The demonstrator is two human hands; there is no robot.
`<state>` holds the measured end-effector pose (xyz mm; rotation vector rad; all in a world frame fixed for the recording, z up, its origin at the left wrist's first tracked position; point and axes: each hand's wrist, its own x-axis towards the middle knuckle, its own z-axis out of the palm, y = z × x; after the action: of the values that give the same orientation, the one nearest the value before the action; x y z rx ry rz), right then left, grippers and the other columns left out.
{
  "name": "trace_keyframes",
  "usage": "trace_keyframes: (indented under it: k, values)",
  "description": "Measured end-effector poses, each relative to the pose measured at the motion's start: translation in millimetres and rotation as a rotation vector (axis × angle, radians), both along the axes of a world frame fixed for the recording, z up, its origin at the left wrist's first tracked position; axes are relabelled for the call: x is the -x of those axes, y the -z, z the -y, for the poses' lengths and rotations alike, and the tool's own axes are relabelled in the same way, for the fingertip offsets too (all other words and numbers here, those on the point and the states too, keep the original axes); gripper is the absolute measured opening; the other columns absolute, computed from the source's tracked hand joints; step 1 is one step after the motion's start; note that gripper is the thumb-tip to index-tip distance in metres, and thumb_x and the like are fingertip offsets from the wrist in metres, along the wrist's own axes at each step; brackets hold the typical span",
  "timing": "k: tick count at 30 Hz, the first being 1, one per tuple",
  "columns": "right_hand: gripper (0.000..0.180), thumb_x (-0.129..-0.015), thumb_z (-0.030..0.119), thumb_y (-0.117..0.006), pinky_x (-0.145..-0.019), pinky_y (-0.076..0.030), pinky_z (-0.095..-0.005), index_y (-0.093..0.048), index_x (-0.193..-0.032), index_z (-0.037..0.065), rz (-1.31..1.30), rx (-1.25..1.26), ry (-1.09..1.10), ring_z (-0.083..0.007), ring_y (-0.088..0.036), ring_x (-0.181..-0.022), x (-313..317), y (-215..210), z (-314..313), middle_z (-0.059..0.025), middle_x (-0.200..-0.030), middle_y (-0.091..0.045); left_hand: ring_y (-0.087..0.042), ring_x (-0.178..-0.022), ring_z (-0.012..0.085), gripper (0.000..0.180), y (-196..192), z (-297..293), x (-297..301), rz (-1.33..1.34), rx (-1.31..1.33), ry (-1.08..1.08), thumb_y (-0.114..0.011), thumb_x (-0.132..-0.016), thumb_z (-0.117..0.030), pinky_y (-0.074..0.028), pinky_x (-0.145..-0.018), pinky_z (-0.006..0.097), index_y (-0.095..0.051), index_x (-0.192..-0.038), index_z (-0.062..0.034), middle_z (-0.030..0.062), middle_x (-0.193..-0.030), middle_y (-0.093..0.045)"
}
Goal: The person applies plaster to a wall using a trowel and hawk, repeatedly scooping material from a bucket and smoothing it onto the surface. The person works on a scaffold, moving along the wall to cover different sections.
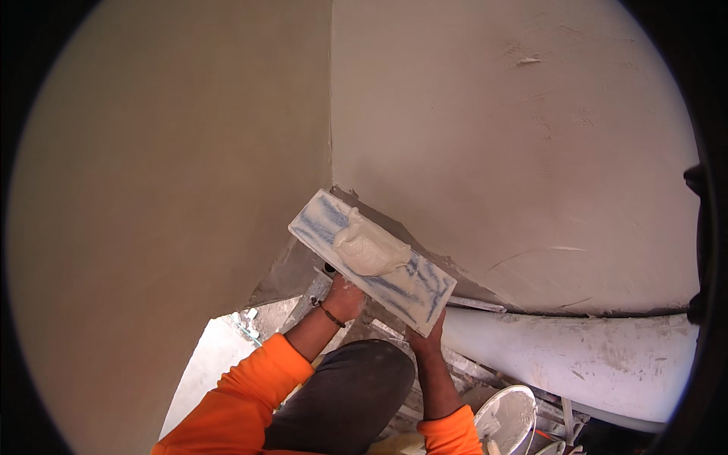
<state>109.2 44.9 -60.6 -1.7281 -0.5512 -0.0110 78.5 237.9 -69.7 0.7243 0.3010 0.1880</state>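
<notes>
Head view showed the left hand (343, 297) under and the right hand (427, 336) gripping the plaster-loaded trowel (371, 262) near the wall corner (331, 136); spreading seemingly came next, needing a steady tilt.

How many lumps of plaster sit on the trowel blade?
1: a pale lump of plaster near the middle of the blue-streaked trowel blade, which both hands support from below.
</notes>
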Motion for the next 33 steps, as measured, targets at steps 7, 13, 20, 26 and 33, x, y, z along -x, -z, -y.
trace_keyframes:
  k: [7,13,20,26,33]
  values:
    - [0.032,-0.084,0.002,-0.067,-0.091,-0.051,-0.034,-0.066,-0.115,-0.003,-0.34,-0.17,-0.028,-0.023,-0.068,-0.105,-12,37,6,-0.0154,-0.111,-0.072,-0.056,-0.127,0.0246,0.04,12,-2,7,0.082,0.391,0.163,-0.056,-0.101,-0.016,-0.048,-0.105,0.04,-0.05,-0.14,-0.0068,0.0089,-0.139,-0.057]
    - [0.033,-0.085,0.0,-0.069,-0.089,-0.052,-0.033,-0.064,-0.118,-0.003,-0.323,-0.201,-0.056,-0.0207,-0.067,-0.104,-37,66,17,-0.014,-0.112,-0.071,-0.061,-0.117,0.0267,0.044,47,15,-6,0.058,-0.286,0.15,-0.058,-0.089,-0.01,-0.047,-0.101,0.038,-0.057,-0.133,-0.0056,0.0103,-0.133,-0.062]
    - [0.044,-0.09,-0.001,-0.069,-0.09,-0.053,-0.0308,-0.055,-0.132,0.0,-0.418,0.006,-0.208,-0.0173,-0.065,-0.107,-35,95,35,-0.0117,-0.116,-0.067,-0.066,-0.107,0.0258,0.039,116,-4,-33,0.159,0.475,0.075,-0.065,-0.088,-0.008,-0.058,-0.085,0.037,-0.061,-0.126,-0.0055,0.0106,-0.127,-0.065]
    - [0.058,-0.091,0.004,-0.071,-0.088,-0.054,-0.029,-0.046,-0.143,0.003,-0.762,-0.002,-0.195,-0.0168,-0.068,-0.1,40,125,130,-0.0109,-0.116,-0.065,-0.065,-0.095,0.014,0.024,183,-7,-63,0.279,0.052,-0.041,-0.06,-0.097,-0.002,-0.053,-0.072,0.029,-0.062,-0.121,-0.0062,0.0039,-0.116,-0.068]
    - [0.052,-0.092,-0.01,-0.056,-0.091,-0.051,-0.0259,-0.046,-0.143,0.001,-0.902,-0.062,-0.219,-0.0148,-0.066,-0.103,96,140,204,-0.0098,-0.119,-0.065,-0.065,-0.092,0.0142,0.025,183,-14,-87,-0.006,-0.227,-0.076,-0.06,-0.097,-0.002,-0.055,-0.074,0.03,-0.062,-0.122,-0.006,0.006,-0.116,-0.068]
